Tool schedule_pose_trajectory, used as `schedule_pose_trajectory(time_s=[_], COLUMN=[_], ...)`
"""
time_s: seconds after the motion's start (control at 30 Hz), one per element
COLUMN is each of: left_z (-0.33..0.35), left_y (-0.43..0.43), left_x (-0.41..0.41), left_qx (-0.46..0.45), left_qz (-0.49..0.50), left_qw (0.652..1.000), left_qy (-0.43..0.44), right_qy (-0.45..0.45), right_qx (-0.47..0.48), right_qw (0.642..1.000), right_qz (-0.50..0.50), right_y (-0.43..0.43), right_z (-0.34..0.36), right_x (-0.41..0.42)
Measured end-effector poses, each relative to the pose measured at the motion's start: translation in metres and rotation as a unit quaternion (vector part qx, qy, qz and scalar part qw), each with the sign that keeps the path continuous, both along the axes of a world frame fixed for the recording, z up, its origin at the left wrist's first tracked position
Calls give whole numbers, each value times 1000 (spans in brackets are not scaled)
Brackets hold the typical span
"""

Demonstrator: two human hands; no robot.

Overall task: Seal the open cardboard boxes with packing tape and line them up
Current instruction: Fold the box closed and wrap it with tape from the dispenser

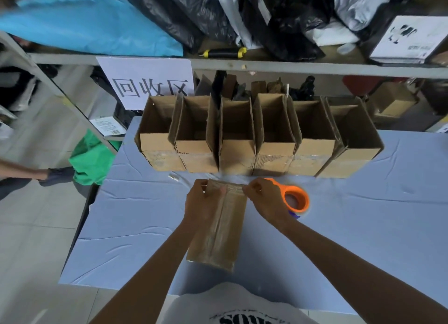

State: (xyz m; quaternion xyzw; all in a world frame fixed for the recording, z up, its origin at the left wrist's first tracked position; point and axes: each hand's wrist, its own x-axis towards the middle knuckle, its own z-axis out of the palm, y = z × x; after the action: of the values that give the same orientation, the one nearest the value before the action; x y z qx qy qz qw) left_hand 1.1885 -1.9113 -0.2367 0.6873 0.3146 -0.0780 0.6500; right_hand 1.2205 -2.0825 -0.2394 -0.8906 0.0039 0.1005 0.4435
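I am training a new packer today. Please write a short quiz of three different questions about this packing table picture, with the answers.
1. Count: how many open boxes stand in the row at the far side of the table?
2. True or false: the orange tape roll lies left of the box being sealed.
3. Choose: the left hand and right hand are at the box's (A) near end, (B) far end, (C) underside.

Key:
1. Six.
2. False; it lies on the right, behind the right hand.
3. B.
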Motion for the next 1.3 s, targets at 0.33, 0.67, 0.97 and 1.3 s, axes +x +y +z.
schedule_pose_trajectory(time_s=[0.33,0.67,0.97,1.3], left_z=[23,21,32,38], left_y=[1,15,18,11], left_x=[-1,2,5,11], left_qx=[130,306,243,128], left_qz=[-31,-195,-163,-67], left_qw=[966,892,912,973], left_qy=[-220,-271,-287,-178], right_qy=[-123,-242,-202,-62], right_qx=[190,18,-20,53], right_qw=[971,969,975,996], right_qz=[-83,54,93,-32], right_y=[-3,-25,-28,-11], right_z=[48,45,56,66], right_x=[-5,-4,2,6])
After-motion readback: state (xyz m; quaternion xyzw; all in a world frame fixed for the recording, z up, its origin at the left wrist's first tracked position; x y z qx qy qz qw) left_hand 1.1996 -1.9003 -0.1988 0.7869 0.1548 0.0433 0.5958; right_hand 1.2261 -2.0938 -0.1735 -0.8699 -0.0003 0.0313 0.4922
